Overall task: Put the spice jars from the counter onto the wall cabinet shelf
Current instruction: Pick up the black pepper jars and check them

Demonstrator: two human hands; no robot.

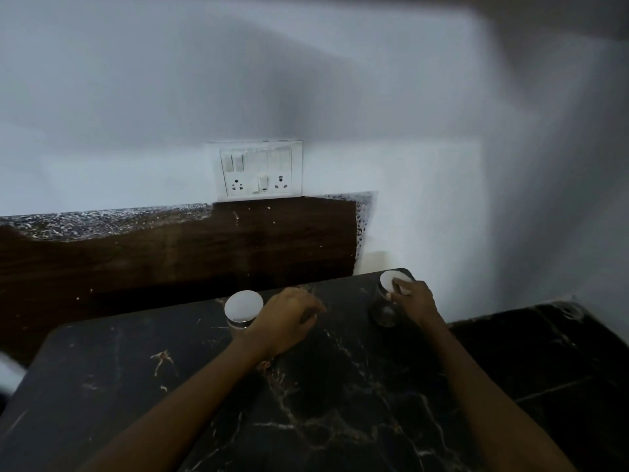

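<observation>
right jar (384,313) upright — right grip (416,301) clasps its lid (388,280) | left grip (289,316) loose, empty

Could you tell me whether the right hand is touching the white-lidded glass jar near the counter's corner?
Touching. In the head view the right hand curls its fingers over the white-lidded glass jar.

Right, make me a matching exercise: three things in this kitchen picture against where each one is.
1. left white-lidded glass jar
2. right white-lidded glass jar
3. white wall switch panel

A. above the brown backsplash
B. gripped by the right hand
C. beside the left hand, not gripped

Pairs: 1-C, 2-B, 3-A.
</observation>
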